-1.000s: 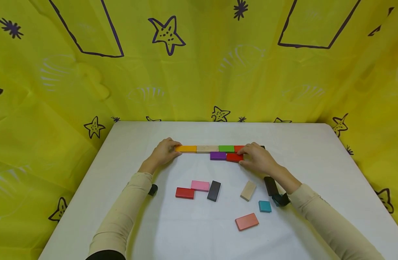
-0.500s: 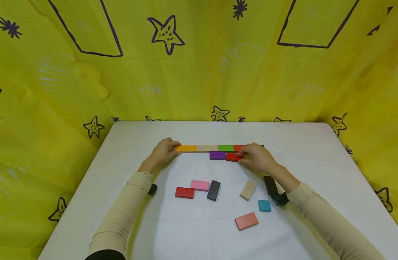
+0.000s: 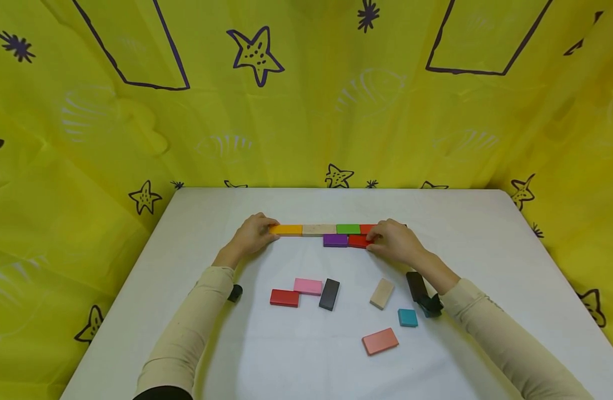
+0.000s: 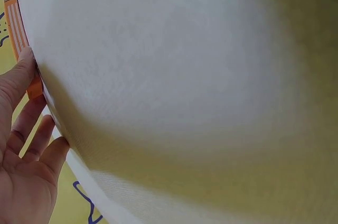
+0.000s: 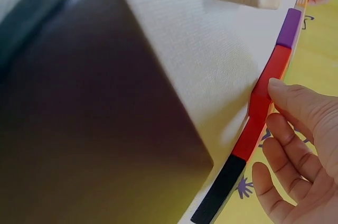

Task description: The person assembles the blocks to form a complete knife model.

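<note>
A row of flat blocks runs across the far part of the table: orange, natural wood (image 3: 319,229), green (image 3: 348,229), red and black. My left hand (image 3: 251,233) pinches the left end of the orange block (image 3: 287,230), thumb on its near side in the left wrist view. Just in front of the row, a purple block (image 3: 335,240) and a second red block (image 3: 358,241) lie end to end. My right hand (image 3: 396,242) pinches that front red block, with the thumb on its near face in the right wrist view. The hand hides its right end and part of the back row.
Nearer on the white table (image 3: 296,355) lie a pink block (image 3: 308,286), a red block (image 3: 284,298), a dark grey block (image 3: 329,294), a wooden block (image 3: 382,293), a teal block (image 3: 408,318) and a salmon block (image 3: 380,341). A yellow patterned curtain (image 3: 306,111) stands behind.
</note>
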Available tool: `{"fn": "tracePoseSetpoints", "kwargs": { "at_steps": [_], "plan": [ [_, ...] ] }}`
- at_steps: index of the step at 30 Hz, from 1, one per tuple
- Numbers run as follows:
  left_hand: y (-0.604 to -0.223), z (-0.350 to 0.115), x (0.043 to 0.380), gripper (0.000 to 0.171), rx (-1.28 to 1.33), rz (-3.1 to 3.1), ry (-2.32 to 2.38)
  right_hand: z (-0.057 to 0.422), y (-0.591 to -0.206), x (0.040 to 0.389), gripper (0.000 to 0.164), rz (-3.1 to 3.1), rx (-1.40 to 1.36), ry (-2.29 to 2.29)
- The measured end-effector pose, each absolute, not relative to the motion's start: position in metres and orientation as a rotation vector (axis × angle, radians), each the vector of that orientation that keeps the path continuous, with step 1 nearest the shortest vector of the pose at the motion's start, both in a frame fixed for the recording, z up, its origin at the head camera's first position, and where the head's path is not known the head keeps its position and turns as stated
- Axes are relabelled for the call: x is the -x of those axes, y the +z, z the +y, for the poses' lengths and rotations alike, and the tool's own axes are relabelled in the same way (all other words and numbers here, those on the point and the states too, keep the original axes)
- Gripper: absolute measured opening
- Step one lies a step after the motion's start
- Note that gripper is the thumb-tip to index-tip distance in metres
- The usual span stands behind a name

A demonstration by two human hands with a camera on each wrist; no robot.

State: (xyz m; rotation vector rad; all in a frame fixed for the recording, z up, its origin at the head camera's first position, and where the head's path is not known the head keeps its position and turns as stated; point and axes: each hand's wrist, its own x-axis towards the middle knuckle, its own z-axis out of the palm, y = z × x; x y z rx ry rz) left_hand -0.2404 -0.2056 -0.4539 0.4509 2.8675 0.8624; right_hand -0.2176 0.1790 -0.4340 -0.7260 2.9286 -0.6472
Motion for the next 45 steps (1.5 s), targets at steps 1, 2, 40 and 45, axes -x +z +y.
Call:
{"fn": "tracePoseSetpoints", "kwargs": {
  "at_steps": [1, 2, 40, 45],
  "plan": [
    [-0.454, -0.205, 0.240, 0.034, -0.450, 2.867, 0.864, 0.179, -0.434, 0.218, 0.013, 2.928, 0.726, -0.642],
    [-0.455, -0.205, 0.240, 0.034, -0.446, 2.864, 0.865, 0.180, -0.435, 0.218, 0.014, 2.926, 0.724, -0.638],
    [-0.452, -0.204, 0.238, 0.034, -0.434, 2.863, 0.854, 0.171, -0.431, 0.205, 0.020, 2.867, 0.812, -0.854],
    [-0.451, -0.204, 0.239, 0.035, -0.445, 2.865, 0.846, 0.165, -0.426, 0.193, 0.026, 2.783, 0.894, -0.894]
  ]
}}
